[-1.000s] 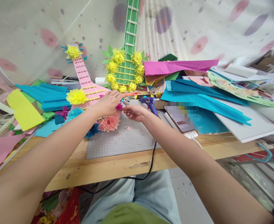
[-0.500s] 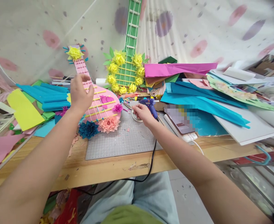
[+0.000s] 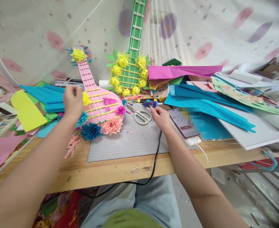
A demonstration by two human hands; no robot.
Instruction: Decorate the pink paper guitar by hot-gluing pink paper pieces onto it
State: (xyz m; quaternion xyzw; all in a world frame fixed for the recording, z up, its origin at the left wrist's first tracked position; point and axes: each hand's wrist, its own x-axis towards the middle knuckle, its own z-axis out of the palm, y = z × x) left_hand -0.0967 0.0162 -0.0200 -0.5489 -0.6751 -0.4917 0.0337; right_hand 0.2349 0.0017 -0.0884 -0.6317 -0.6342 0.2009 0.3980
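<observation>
Ten o'clock: pink guitar wearing flowers, remainder unclear | left hand, right hand by glue gun hovering half-curled, holds unclear

1. Smartphone: the screen shows the digits "00:4" in its upper part, with the colon between the zeros and the 4. A patch of blurred squares begins just right of the 4 and covers that side of the display, so any further digit is hidden.
2. Lower on the same screen, a reddish-brown bar bears a small pale mark, too small to read.
3. Cutting mat: a printed grid of fine, pale lines runs across its grey surface; any numerals along the edges are too small to make out.
4. Hot-glue gun: its blue body is partly hidden, and any lettering on it is illegible.
</observation>
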